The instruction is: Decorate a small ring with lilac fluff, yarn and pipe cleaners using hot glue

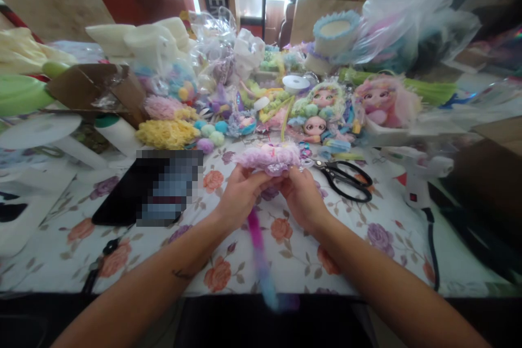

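Both hands meet at the middle of the flowered table cover, holding a fluffy pale pink-lilac piece (267, 156) with shiny, lacy bits along its near edge. My left hand (238, 196) is closed on its near left side, thumb towards the middle. Opposite it, my right hand (304, 193) pinches the near right side. The fingertips are partly hidden under the piece. From below the left hand a fuzzy pink-to-blue strip (261, 258) runs down over the table's front edge; whether it joins the piece, I cannot tell. Black-handled scissors (348, 180) lie just right of the right hand.
A tablet (120, 190), partly blurred out, lies at left, near a thread cone (116, 133). A white glue gun (424, 174) with a cord stands at right. Behind are doll heads (315, 128), pompoms (209, 130), yellow fluffy yarn (167, 133) and a cardboard box (95, 87).
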{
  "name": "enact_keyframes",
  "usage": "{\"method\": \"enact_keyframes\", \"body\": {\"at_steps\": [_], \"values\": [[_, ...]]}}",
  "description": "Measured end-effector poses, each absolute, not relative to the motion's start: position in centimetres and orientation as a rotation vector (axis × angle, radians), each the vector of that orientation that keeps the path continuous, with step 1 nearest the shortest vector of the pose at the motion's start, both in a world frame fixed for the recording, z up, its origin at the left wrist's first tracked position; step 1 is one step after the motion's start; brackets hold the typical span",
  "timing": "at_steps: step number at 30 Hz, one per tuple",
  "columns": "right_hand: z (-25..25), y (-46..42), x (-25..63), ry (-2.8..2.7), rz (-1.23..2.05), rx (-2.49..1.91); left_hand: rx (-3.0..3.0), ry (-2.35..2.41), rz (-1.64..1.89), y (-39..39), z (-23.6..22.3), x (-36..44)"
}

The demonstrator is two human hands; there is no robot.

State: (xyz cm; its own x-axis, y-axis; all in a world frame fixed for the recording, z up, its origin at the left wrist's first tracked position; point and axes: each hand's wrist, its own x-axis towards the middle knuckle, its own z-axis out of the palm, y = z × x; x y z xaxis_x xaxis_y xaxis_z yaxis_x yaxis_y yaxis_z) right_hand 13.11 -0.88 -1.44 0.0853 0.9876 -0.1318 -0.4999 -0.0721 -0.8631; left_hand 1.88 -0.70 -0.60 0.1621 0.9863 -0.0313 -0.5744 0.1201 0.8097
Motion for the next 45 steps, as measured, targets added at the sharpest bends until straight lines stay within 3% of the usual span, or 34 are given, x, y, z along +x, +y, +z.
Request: {"method": "enact_keyframes", "body": {"at_steps": [45], "values": [[-1.45, -1.1, 12.87, -0.644, 1.547, -0.9, 0.723, 0.778, 1.266, -0.43, -0.76, 1.6]]}}
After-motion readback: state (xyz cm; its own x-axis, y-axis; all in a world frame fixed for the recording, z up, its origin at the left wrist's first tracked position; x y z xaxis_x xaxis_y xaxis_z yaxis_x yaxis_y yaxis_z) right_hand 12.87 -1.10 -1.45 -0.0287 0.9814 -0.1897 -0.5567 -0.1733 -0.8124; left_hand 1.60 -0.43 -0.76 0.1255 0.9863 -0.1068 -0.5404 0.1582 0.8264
